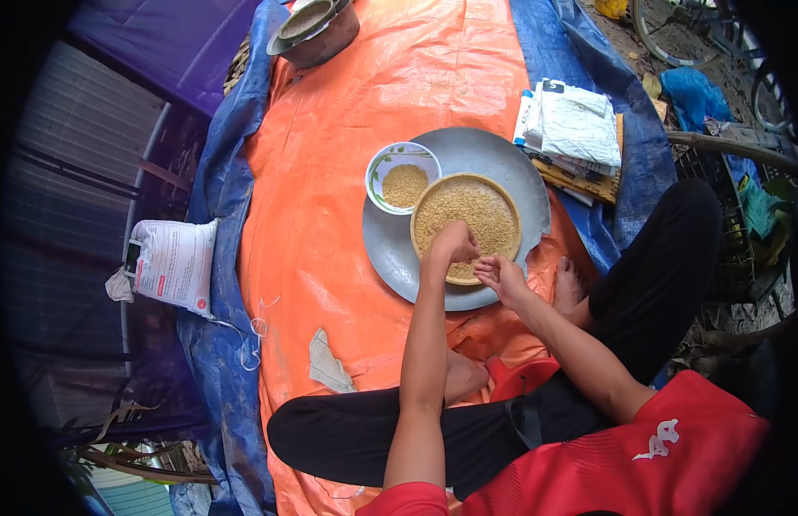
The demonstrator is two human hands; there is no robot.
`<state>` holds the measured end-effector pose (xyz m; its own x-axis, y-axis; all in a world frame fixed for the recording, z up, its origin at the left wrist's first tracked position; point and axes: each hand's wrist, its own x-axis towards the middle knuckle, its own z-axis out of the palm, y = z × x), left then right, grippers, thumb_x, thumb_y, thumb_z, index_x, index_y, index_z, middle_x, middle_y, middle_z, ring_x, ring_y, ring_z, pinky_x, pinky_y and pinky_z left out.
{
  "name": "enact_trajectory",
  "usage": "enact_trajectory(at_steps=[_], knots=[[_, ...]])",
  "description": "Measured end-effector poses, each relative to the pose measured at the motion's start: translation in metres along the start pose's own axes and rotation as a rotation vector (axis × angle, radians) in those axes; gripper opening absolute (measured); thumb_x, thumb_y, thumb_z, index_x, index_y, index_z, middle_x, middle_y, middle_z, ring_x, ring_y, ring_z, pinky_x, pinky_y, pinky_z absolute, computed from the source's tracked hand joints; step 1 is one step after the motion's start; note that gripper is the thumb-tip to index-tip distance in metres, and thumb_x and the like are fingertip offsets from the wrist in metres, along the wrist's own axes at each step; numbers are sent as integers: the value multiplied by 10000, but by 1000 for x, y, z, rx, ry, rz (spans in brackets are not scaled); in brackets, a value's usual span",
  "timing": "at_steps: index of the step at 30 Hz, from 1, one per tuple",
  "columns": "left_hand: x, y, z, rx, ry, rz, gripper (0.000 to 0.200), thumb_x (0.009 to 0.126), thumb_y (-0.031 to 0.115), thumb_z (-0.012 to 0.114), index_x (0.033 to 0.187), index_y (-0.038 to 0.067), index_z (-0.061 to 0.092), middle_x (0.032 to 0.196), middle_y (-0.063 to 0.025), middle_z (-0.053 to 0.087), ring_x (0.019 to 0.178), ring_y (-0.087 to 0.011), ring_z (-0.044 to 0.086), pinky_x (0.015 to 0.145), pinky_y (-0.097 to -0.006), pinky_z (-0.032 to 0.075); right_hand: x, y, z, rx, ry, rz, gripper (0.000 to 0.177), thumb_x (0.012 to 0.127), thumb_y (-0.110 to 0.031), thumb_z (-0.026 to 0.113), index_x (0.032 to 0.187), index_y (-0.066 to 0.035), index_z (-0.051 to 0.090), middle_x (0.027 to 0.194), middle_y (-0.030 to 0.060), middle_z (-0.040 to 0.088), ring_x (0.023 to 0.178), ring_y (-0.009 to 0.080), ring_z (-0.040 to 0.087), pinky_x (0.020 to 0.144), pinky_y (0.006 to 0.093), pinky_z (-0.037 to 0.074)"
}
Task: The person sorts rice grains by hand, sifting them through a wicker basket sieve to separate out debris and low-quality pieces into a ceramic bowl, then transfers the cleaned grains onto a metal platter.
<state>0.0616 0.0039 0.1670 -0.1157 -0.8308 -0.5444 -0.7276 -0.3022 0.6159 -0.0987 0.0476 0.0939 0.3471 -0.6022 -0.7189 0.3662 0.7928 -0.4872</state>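
Observation:
A round shallow sieve [505, 191] with a tan rim holds a layer of golden grain [463, 213], which looks like unhusked rice. It rests on a wide grey metal tray [502, 153]. Over the sieve's near part, my left hand [455, 242] is closed, its fingertips pinched and pointing down. Close beside it, my right hand [502, 279] has curled fingers at the near rim, almost meeting the left fingertips. Whatever lies between the fingers is too small to name. A white bowl [375, 185] with green leaf patterns, partly filled with similar grain [405, 185], stands at the sieve's far left.
Orange tarpaulin [321, 215] with blue edges covers the ground. A stack of folded white sacks [575, 125] lies right of the tray. At left sits a printed white bag [173, 265] with a phone [132, 256]. A basin [317, 39] stands far off; a cloth scrap [328, 365] lies nearer.

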Motion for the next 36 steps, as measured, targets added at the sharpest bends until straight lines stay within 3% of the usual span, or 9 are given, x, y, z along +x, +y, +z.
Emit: enact_trajectory(at_steps=[7,10,13,19,22,27,29,33,36], knots=[[4,1,3,41,37,58,103,697,47,691,781,-1,726,651,-111,678,594,-156,656,580,-302,518,0,-2,-2,19,-28,-24,356,954,-215,410,1108,74,551,1049,186,628,977,246,632,886,322,520],[5,-11,4,78,167,-60,87,698,54,693,762,3,722,691,-158,684,638,-234,682,609,-348,532,-1,-1,-1,-12,-23,-45,330,947,-204,430,1078,67,563,1043,184,631,963,245,638,873,320,526],[17,-41,33,380,557,-143,84,697,59,692,762,10,714,770,-210,680,723,-331,687,655,-402,542,-1,0,0,-20,-26,-45,310,940,-195,445,1065,60,569,1033,181,635,947,244,645,866,316,528],[13,-64,76,407,623,-123,127,779,62,596,803,-12,696,840,-267,655,809,-408,666,708,-458,542,-1,-1,-2,-66,-41,-40,333,949,-227,448,1097,49,561,1051,171,638,980,248,642,888,323,515],[14,-65,78,439,535,-154,171,820,37,539,794,-7,703,836,-244,669,824,-391,677,709,-466,547,-1,0,-1,-53,-38,-49,303,937,-199,448,1057,47,577,1006,166,643,925,233,650,836,309,533],[14,-62,58,384,438,-219,160,794,76,574,828,1,711,894,-243,671,829,-381,680,728,-455,544,-2,0,2,-67,-13,-45,307,932,-209,447,1047,44,579,994,155,646,895,218,649,818,304,534],[20,-70,48,387,371,-186,136,743,134,655,780,20,720,736,-222,670,717,-355,680,678,-416,541,-2,1,2,-85,7,-63,312,918,-218,439,1036,27,592,957,139,657,862,208,654,813,302,531],[4,-22,9,57,-36,-160,168,711,136,721,802,-5,729,670,-112,691,617,-165,679,591,-283,525,1,3,0,-95,56,-32,351,925,-266,449,1042,32,592,968,151,657,867,216,655,785,289,539],[7,-3,13,23,-118,-72,133,740,92,694,795,-25,721,668,-98,693,605,-139,673,572,-263,520,8,6,-2,-57,47,-13,342,933,-248,436,1059,33,586,992,155,650,872,214,651,780,287,538]])
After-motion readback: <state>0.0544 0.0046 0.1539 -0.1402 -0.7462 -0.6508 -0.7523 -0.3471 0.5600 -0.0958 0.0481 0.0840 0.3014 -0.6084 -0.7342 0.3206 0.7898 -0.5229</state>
